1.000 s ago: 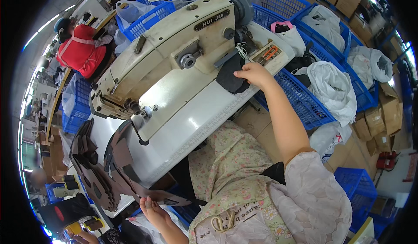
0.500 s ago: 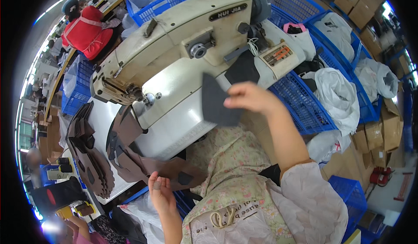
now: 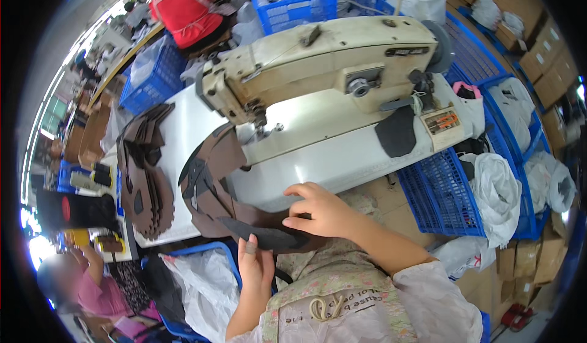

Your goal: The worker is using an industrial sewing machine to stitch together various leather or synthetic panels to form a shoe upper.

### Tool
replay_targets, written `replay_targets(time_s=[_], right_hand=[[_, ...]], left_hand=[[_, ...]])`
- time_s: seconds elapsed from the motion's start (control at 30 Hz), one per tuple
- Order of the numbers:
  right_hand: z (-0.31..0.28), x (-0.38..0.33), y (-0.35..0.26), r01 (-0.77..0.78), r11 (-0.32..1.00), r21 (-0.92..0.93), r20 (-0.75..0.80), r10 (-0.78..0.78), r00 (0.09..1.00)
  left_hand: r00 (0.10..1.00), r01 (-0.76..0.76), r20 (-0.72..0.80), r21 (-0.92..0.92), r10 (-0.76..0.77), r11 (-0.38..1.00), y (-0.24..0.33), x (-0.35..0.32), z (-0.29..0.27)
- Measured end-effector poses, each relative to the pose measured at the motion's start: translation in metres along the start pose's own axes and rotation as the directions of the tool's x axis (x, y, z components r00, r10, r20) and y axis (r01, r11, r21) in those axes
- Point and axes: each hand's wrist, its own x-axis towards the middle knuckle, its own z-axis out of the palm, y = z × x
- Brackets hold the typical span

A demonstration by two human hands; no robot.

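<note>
Dark panel, lying over a brown piece by the near edge of the desk: from where I stand, both hands are at it. The left hand comes up from the near side, fingers pointing away from the body, a fingertip laid on the panel's near edge; I cannot tell whether that grip is pinching. The right hand reaches in from the right, forearm slanting across, wrist bent a little, its grip spread, thumb and forefinger well apart, thumb tip near the panel's right part. I cannot tell whether it touches.

As for writing, the sewing machine on the far side bears a dark nameplate with pale lettering, too smeared to read. Black print runs upside down across the person's shirt, and a white bag on the right shows a red mark
</note>
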Motion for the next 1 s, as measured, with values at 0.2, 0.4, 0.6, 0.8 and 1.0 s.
replay_targets(time_s=[0.2,0.4,0.6,0.8,1.0], right_hand=[[-0.012,0.027,0.012,-0.259,0.952,-0.163,0.006,0.263,0.965],[-0.025,0.068,0.044,-0.183,0.879,-0.44,-0.028,0.19,0.981],[0.007,0.067,0.062,-0.175,0.701,-0.692,-0.139,0.109,0.984],[0.035,0.045,0.055,-0.17,0.703,-0.69,-0.031,0.206,0.978],[0.029,0.055,0.058,-0.152,0.763,-0.628,-0.061,0.147,0.987]], left_hand=[[0.972,0.073,0.234,-0.209,-0.023,0.975,-0.024,0.012,-0.003],[0.896,0.4,0.193,0.042,-0.4,0.915,0.017,0.048,0.045],[0.962,-0.207,0.26,0.899,-0.09,0.385,0.088,0.122,0.061],[0.882,-0.47,0.452,0.822,-0.134,-0.32,0.094,0.185,0.064],[0.695,-0.683,0.661,0.484,-0.284,-0.547,0.071,0.199,0.046]])
